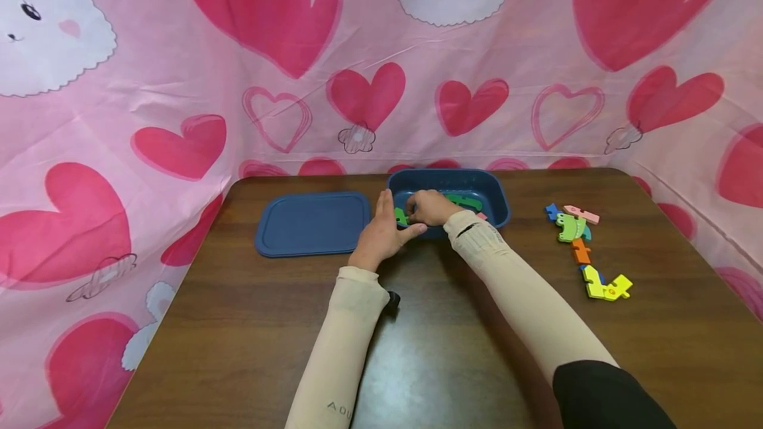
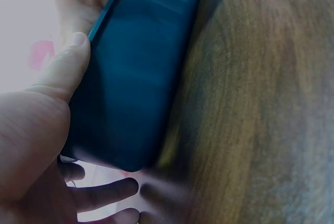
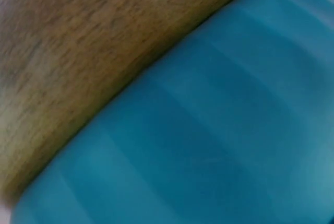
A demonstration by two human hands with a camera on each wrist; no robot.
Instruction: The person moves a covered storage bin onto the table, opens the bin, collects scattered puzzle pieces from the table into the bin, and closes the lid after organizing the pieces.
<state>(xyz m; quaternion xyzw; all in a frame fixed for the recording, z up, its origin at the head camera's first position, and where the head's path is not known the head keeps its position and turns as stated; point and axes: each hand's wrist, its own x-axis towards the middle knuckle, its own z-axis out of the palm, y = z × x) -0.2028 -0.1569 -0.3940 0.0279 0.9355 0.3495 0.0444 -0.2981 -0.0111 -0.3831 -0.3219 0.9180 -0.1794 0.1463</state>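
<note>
A dark blue plastic box (image 1: 441,179) stands at the far side of the table, with green and pink puzzle pieces inside. My left hand (image 1: 379,237) is at its near left corner, thumb laid against the rim and fingers extended beside the end wall. In the left wrist view the thumb (image 2: 73,65) touches the edge of the box. My right hand (image 1: 430,208) reaches over the front rim, fingers bent down into the box. A green piece (image 1: 401,217) lies right by its fingertips, which are mostly hidden; I cannot tell whether they pinch it. The right wrist view shows only the box's ribbed outer wall (image 3: 182,130) and wood.
The flat blue lid (image 1: 316,224) lies left of the box. To the right, several colourful puzzle pieces form a loose column: a green crocodile-like head (image 1: 570,227), an orange piece (image 1: 581,251) and yellow pieces (image 1: 605,285). A pink heart-printed cloth (image 1: 411,104) hangs behind the table.
</note>
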